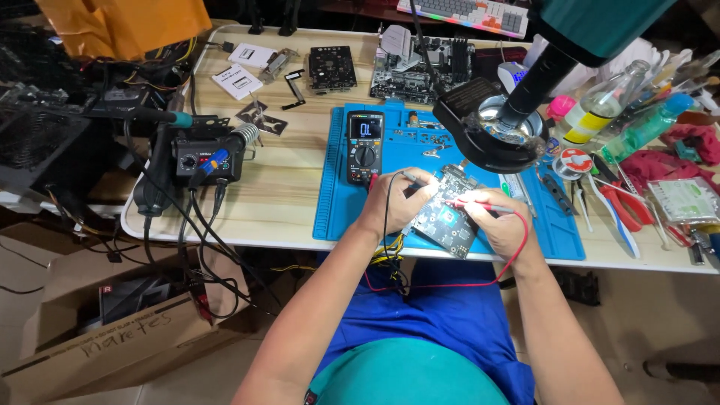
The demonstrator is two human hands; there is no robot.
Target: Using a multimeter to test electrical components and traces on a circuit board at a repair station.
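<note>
The left hand (391, 201) pinches a black-leaded probe (410, 178) and the right hand (501, 225) pinches a red-leaded probe (474, 203). Between both closed grips lies a dark rectangular circuit board (445, 216), just beyond them a black handheld multimeter (365, 146).

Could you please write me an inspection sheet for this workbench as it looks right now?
Surface: pale wooden table with a blue work mat on it.
Job's things: dark circuit board tilted on the mat; multimeter behind it; black probe, red probe.
Clutter: soldering station, motherboard, ring lamp magnifier, red pliers, bottles.
Grippers: left hand holds the black probe; right hand holds the red probe; both tips on the board.
Cables: red lead and black lead loop off the table edge.
Surroundings: cardboard box on the floor.
</note>
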